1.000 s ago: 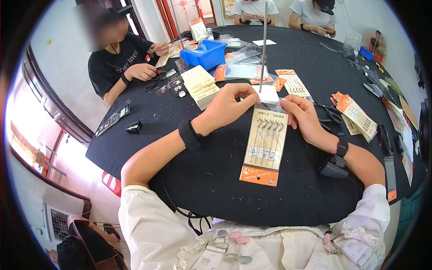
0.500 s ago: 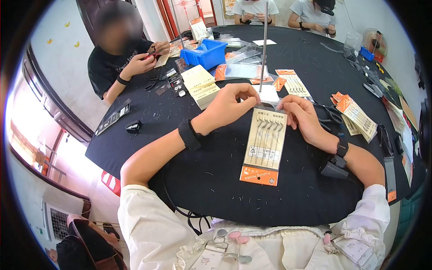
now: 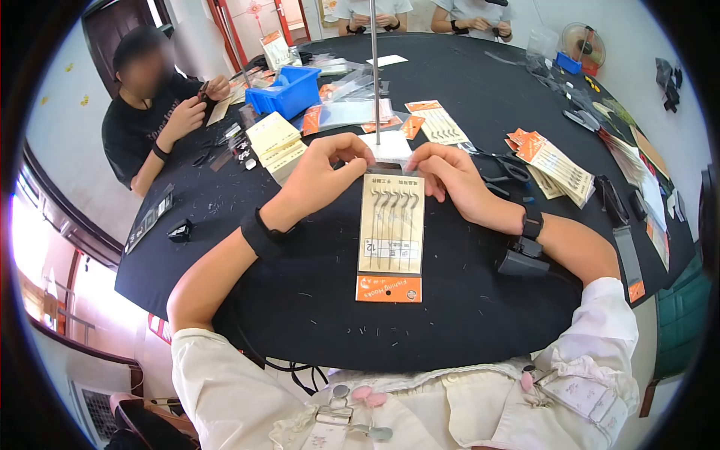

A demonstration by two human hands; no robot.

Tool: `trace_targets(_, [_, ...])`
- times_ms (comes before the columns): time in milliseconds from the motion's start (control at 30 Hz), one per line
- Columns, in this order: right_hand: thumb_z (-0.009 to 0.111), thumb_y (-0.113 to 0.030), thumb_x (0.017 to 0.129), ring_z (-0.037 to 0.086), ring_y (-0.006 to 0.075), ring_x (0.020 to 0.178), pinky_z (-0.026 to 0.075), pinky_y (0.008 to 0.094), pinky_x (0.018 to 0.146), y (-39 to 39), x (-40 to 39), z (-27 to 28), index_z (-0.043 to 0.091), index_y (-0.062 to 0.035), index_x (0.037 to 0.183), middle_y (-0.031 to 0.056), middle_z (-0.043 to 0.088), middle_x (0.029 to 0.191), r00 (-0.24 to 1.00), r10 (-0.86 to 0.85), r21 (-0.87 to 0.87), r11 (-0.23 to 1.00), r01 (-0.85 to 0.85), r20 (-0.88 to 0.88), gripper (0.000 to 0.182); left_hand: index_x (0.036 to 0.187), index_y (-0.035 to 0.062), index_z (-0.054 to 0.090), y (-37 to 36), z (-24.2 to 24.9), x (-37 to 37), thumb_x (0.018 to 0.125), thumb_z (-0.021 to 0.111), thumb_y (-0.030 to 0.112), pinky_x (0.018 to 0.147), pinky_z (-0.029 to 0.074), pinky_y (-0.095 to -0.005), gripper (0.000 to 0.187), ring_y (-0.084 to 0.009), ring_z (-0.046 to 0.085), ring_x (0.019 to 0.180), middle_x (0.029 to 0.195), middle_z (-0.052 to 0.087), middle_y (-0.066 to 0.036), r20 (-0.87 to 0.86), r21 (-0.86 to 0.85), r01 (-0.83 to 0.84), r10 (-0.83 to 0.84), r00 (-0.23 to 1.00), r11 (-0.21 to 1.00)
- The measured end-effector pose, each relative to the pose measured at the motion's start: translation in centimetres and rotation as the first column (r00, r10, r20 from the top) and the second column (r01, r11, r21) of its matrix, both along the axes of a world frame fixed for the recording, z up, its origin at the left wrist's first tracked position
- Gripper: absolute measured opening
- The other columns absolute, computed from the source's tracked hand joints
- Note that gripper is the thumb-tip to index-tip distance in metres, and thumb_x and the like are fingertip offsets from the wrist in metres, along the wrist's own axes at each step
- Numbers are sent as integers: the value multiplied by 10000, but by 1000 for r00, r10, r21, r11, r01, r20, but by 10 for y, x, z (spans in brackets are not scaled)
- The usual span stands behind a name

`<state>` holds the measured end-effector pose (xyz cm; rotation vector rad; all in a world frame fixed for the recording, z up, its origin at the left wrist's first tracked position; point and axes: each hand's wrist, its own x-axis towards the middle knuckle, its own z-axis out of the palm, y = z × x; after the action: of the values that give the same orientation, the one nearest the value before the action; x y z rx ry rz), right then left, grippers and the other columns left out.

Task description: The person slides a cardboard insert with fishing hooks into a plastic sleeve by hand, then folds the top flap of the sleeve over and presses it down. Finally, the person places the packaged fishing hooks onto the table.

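A clear plastic packet of fishing hooks (image 3: 390,232) lies in front of me. Inside is a cream card with several dark hooks in a row, and its orange printed end points toward my body. The far end of the plastic is pinched at its left corner by my left hand (image 3: 327,171), fingers closed. At the opposite corner my right hand (image 3: 450,180) has its thumb and forefinger closed on the same plastic. Just beyond my fingertips, a white sheet (image 3: 386,146) sits at the foot of an upright metal rod (image 3: 376,75).
Left of my hands are stacked cream cards (image 3: 276,142) and a blue bin (image 3: 283,91). Scissors (image 3: 510,169) and finished-looking hook packets (image 3: 555,165) lie to the right. A co-worker (image 3: 146,112) sits at the left; two others work across the black table (image 3: 465,300).
My view has shifted, so the table scene sits further left. The packet, slightly slanted before, now lies nearly straight. Both hands still pinch its far end.
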<state>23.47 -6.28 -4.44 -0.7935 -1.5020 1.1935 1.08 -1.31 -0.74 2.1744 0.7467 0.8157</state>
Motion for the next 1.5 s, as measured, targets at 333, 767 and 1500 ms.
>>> trace_targets(333, [457, -103, 830, 446, 28, 493, 350, 172, 446, 0, 0, 1, 617, -1, 902, 10, 555, 663, 1000, 31, -17, 999, -31, -4, 203, 884, -1, 593, -1, -1, 2, 865, 547, 132, 731, 444, -222, 142, -68, 554, 783, 819, 603, -17, 28, -102, 41, -39, 999, 994])
trace_targets(767, [546, -176, 885, 482, 26, 543, 358, 167, 453, -5, -3, 4, 626, -8, 943, -7, 568, 669, 977, 191, -24, 982, -190, 96, 194, 850, 8, 625, -6, 2, 2, 860, 617, 195, 685, 430, -207, 187, -43, 537, 730, 759, 615, 5, -73, -106, 212, -220, 973, 971])
trace_targets(1500, [436, -50, 836, 437, 41, 492, 350, 186, 451, -1, -1, 1, 620, 6, 920, 17, 532, 625, 981, 127, -18, 992, -126, 148, 210, 894, -26, 655, -8, 2, 1, 855, 615, 175, 624, 438, -188, 209, -38, 554, 690, 768, 647, -21, -65, -203, 174, -191, 980, 964])
